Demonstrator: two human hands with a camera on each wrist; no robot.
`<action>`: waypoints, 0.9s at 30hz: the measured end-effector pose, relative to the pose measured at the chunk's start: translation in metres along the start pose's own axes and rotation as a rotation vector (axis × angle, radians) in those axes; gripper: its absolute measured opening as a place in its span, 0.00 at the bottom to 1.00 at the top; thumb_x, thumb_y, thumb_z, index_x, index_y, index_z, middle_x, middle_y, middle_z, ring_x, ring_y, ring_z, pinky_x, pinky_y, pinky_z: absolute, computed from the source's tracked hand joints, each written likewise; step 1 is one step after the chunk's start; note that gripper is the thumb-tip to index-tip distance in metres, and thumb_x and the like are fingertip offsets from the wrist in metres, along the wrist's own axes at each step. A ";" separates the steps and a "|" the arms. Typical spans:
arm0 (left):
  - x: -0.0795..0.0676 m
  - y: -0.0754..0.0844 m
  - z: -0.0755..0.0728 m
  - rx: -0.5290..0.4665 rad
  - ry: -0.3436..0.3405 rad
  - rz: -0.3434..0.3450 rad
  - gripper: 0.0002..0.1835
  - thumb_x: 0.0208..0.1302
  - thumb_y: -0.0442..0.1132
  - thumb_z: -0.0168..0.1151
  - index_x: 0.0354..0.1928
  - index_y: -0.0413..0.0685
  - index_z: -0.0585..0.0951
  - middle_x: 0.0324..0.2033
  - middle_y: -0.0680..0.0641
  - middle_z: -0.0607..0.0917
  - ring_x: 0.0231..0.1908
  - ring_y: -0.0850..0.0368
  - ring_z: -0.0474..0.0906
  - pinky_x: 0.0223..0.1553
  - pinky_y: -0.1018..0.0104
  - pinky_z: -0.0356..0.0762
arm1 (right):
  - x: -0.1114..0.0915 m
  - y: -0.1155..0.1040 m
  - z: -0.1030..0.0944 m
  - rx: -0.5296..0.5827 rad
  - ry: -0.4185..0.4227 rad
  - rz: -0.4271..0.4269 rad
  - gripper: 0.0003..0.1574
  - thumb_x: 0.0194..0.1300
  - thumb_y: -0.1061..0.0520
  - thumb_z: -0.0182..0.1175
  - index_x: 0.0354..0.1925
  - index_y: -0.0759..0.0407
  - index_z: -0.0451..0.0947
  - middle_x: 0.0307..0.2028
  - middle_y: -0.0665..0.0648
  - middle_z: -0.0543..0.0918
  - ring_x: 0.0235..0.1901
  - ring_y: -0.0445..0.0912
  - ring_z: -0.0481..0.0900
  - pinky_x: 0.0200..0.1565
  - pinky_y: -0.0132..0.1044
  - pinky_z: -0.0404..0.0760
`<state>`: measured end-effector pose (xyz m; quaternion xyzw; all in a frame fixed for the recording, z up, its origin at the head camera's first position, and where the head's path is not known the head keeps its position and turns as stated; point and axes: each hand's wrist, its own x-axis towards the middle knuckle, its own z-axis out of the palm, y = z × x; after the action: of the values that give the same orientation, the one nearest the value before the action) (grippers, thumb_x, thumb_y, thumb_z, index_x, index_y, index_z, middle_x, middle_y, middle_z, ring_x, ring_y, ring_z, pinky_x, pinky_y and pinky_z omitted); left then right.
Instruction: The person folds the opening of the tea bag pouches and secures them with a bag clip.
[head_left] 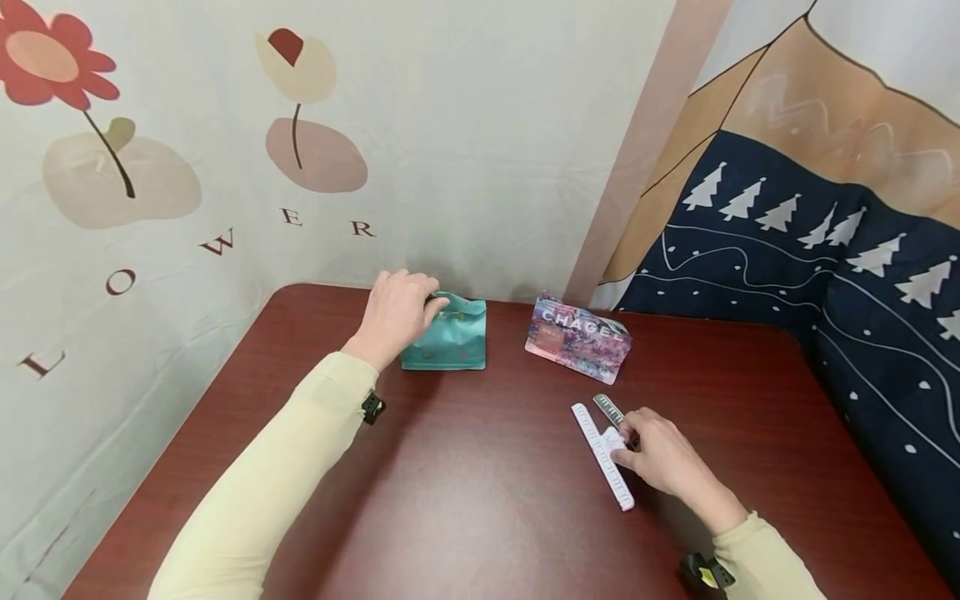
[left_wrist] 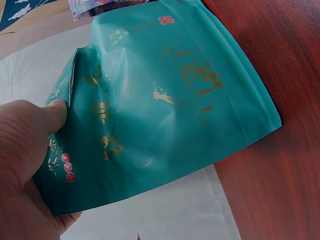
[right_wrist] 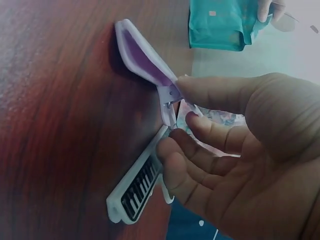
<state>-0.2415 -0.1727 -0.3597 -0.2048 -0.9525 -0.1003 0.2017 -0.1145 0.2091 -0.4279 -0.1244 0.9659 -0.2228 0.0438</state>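
At the back of the table, my left hand [head_left: 401, 310] pinches the folded top of a teal foil bag [head_left: 456, 340]. Gold characters show on the bag's face in the left wrist view, where my thumb [left_wrist: 59, 114] lies against its upper edge. Farther right, my right hand [head_left: 666, 457] pinches the handle of a long pale-lilac bag clip [head_left: 600, 454] between thumb and fingers. Beside it, partly covered by those fingers, is a second clip [right_wrist: 140, 187], white with dark ridged slots.
A pink-and-purple printed bag [head_left: 576, 342] stands at the back, right of the teal one. Behind the dark red wooden table [head_left: 480, 517] hangs a pale flower-print cloth [head_left: 480, 150]; a navy cloth with white trees [head_left: 750, 250] borders the right side.
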 end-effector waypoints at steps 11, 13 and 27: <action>0.001 -0.001 0.000 0.008 -0.017 -0.002 0.21 0.71 0.46 0.67 0.23 0.49 0.71 0.20 0.49 0.75 0.27 0.47 0.69 0.37 0.54 0.64 | 0.004 -0.004 -0.002 0.070 -0.069 0.031 0.17 0.58 0.60 0.75 0.32 0.55 0.73 0.27 0.53 0.74 0.27 0.46 0.69 0.29 0.40 0.67; 0.001 -0.001 0.000 0.009 -0.019 -0.003 0.19 0.72 0.46 0.67 0.24 0.49 0.73 0.21 0.49 0.76 0.27 0.46 0.70 0.38 0.53 0.65 | 0.004 -0.004 -0.002 0.079 -0.062 0.026 0.17 0.59 0.60 0.75 0.32 0.55 0.73 0.26 0.52 0.74 0.27 0.46 0.69 0.29 0.39 0.67; 0.004 -0.001 -0.001 0.001 -0.023 -0.007 0.16 0.72 0.46 0.67 0.26 0.48 0.77 0.23 0.48 0.78 0.28 0.46 0.71 0.39 0.51 0.67 | 0.011 -0.004 -0.003 0.133 -0.061 -0.002 0.13 0.61 0.61 0.72 0.33 0.55 0.74 0.23 0.51 0.70 0.22 0.44 0.66 0.25 0.35 0.66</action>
<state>-0.2450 -0.1723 -0.3574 -0.2026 -0.9556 -0.0981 0.1903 -0.1242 0.2043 -0.4239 -0.1291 0.9471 -0.2824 0.0811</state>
